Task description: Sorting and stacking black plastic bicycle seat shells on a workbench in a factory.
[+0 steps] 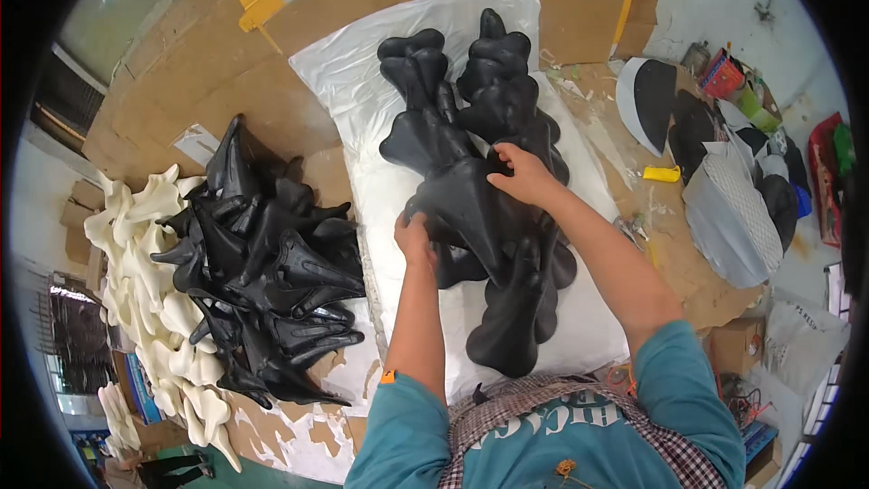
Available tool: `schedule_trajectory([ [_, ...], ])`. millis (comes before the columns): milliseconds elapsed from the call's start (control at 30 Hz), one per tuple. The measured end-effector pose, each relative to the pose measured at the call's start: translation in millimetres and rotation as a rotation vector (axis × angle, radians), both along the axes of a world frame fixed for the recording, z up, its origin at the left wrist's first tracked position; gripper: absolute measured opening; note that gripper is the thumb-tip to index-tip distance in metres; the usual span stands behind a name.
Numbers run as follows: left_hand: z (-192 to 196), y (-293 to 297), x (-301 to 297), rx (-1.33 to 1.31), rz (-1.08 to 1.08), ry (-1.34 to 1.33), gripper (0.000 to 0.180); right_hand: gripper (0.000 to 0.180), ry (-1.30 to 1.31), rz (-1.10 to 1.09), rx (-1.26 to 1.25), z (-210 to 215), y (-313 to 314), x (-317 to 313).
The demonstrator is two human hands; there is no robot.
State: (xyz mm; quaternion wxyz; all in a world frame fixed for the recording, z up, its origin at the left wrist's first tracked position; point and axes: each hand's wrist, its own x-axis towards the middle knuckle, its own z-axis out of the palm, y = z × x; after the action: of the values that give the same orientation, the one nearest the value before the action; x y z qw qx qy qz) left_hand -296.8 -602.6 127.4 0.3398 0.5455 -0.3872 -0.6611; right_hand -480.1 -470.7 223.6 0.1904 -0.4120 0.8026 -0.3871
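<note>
Wht sheet [348, 81], blk pc [459, 199] btwn hands [415, 237] [529, 179]

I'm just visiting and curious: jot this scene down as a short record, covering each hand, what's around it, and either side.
Left hand: holding the left side of a black piece
Right hand: at that piece's upper right; exact grip unclear
Around the piece: other black pieces on a white sheet
To the left: black pile, then cream pile
To the right: small yellow object
</note>
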Motion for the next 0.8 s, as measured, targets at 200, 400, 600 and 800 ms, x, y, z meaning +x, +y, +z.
schedule_trajectory([
  [200, 32.2, 1.2, 20.0, -0.107, 0.074, 0.309, 0.047, 0.064, -0.068, 0.13, 0.04, -10.2, -40.9, -8.1],
  [400, 91.3, -35.2, 106.1, -0.452, 0.37, 0.401, 0.052, 0.04, -0.258, 0.181, 0.088, 10.4, -40.9, -20.1],
  [600, 92.2, -14.5, 200.4, -0.498, 0.227, 0.233, 0.047, 0.017, -0.36, 0.054, -0.4, 82.5, 2.8, -18.8],
  [800, 31.6, 75.8, 229.0, -0.702, -0.264, -0.161, 0.04, 0.018, -0.493, 0.034, -0.443, 124.3, 120.2, 25.9],
])
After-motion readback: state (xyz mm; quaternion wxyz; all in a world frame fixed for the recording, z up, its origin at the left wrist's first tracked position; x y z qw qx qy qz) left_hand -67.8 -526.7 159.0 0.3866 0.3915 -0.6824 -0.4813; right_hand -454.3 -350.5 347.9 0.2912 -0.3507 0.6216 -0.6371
